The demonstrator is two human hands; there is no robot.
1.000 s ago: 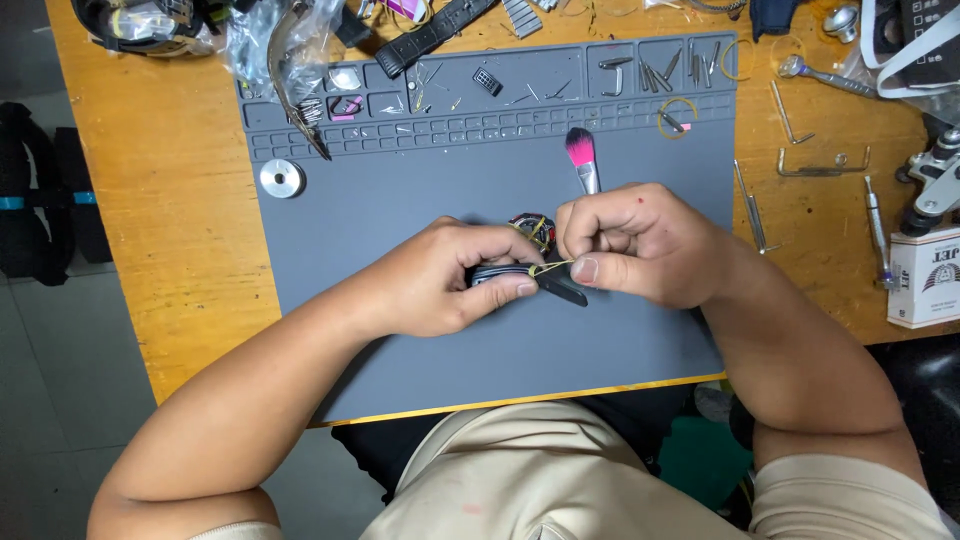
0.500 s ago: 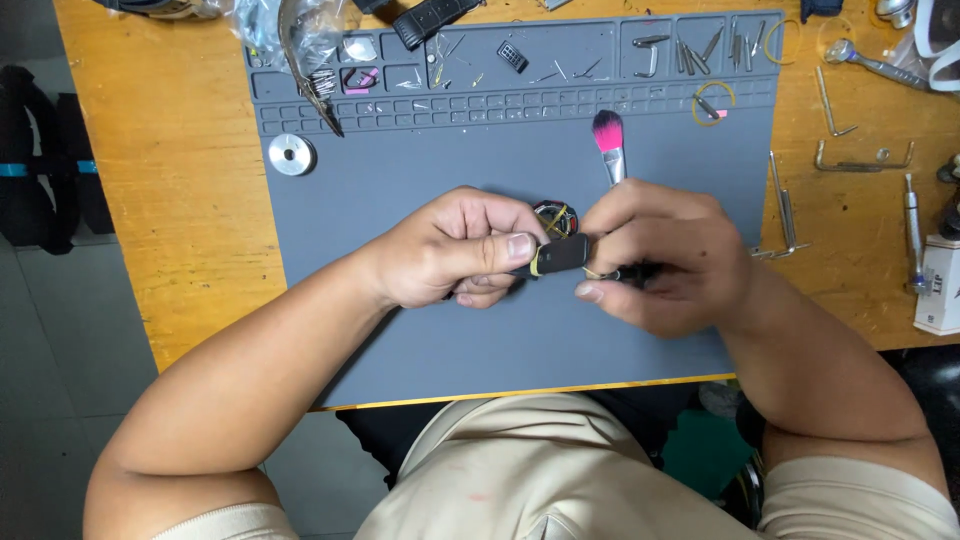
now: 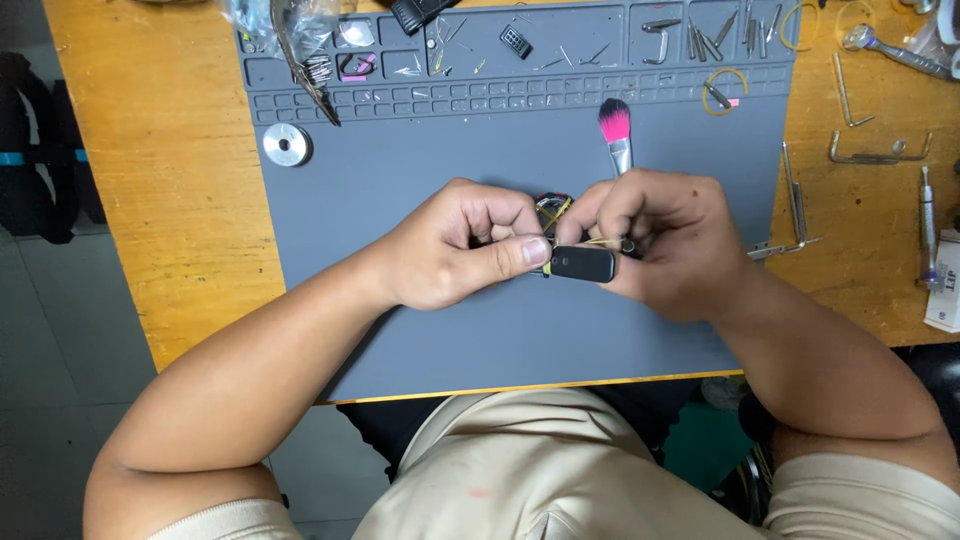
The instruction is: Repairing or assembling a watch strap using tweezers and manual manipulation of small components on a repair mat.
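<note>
A small rounded black key fob (image 3: 582,264) is being gripped between the left hand (image 3: 465,245) and right hand (image 3: 665,240), both clenched, above the smooth grey silicone mat (image 3: 420,300); a pink-bristled brush (image 3: 615,130) is lying just beyond.

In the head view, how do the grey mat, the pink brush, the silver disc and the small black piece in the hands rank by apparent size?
1. grey mat
2. pink brush, partly hidden behind the right hand
3. small black piece and silver disc: alike, and the piece is partly covered by the left hand

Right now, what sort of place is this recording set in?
Probably a small-parts repair bench: a grey compartmented work mat on a wooden table, small metal tools, and both hands holding a small black device.
</note>
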